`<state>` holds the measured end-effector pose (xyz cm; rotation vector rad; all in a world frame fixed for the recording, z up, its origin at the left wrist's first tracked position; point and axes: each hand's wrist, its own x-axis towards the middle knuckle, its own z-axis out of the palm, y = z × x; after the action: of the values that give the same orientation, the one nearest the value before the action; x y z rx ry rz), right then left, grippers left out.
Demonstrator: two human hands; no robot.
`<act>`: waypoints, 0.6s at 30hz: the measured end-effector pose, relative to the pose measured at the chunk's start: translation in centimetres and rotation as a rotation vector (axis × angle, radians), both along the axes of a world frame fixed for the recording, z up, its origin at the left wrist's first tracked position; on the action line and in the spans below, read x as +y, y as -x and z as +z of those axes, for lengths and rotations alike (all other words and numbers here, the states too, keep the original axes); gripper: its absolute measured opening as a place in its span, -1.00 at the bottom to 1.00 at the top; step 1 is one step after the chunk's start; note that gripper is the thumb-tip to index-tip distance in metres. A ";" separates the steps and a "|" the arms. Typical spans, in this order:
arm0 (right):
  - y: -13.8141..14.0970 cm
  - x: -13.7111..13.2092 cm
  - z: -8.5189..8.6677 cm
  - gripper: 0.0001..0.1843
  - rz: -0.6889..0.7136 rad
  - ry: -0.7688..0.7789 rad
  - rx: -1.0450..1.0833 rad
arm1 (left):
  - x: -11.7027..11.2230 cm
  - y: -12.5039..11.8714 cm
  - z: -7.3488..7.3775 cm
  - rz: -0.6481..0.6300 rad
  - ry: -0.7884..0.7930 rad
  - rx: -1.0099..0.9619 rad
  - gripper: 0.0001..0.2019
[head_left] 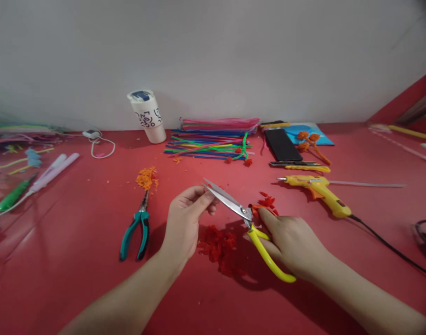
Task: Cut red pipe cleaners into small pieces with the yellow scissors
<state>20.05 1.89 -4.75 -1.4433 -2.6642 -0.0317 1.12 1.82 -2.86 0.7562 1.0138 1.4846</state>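
Observation:
My right hand [296,242] is closed around the handles of a pair of scissors [230,201], whose blades point up and left. One handle is yellow; the other, mostly covered by my fingers, looks orange-red. At the blade tips my left hand [187,211] is pinched on a small red piece [209,185], largely hidden by fingers and blade. Below the scissors lies a pile of red fuzzy cut pieces [218,244], with a smaller red cluster [267,200] beyond my right hand. Left of my left hand, teal-handled pliers [143,228] rest beside orange fuzzy clippings [146,177].
Bundled pipe cleaners [213,139] lie along the wall beside a white tumbler [148,116]. To the right are a black phone [282,145], cutters [300,164], orange fuzzy flowers [309,139] and a corded yellow glue gun [317,188]. A pink straightener-like tool [54,172] lies left.

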 end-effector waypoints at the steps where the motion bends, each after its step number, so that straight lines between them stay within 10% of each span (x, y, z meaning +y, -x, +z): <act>1: 0.0 0.0 0.0 -0.56 0.002 0.006 0.002 | 0.0 0.0 0.0 0.004 0.003 -0.002 -0.97; 18: 0.1 0.0 0.1 -0.51 0.003 0.000 0.005 | 0.1 -0.1 0.0 0.009 0.012 -0.001 -0.97</act>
<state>19.96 1.87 -4.66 -1.4374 -2.6627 -0.0277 1.19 1.94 -2.82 0.7436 1.0255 1.4850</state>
